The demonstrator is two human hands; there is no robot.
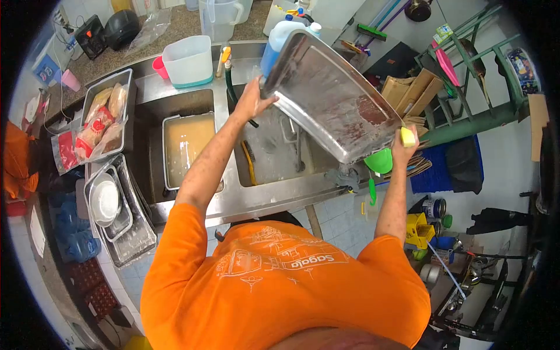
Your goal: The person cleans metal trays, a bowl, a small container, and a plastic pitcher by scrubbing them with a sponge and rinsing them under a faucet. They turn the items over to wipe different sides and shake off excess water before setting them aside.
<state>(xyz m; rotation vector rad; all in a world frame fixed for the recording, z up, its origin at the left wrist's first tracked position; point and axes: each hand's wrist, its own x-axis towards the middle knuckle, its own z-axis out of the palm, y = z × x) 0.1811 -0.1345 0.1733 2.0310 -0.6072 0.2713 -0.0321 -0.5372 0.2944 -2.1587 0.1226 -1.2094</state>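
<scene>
Head view shows your left hand [252, 100] with fingers clamped on the upper edge of the steel tray [326, 87], which you hold tilted above the right sink basin [265, 195]. Your right hand [403, 150] has its fingers closed around a yellow sponge [408, 137], pressed at the tray's lower corner

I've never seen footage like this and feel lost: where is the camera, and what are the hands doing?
One camera sits on a person's head and looks down, so the orange shirt fills the bottom and both bare arms reach forward. The left hand grips the top edge of a large rectangular steel tray, tilted above the double steel sink. The right hand holds a yellow sponge at its lower corner. Left of the sink lie stacked metal trays holding a white bowl.
</scene>
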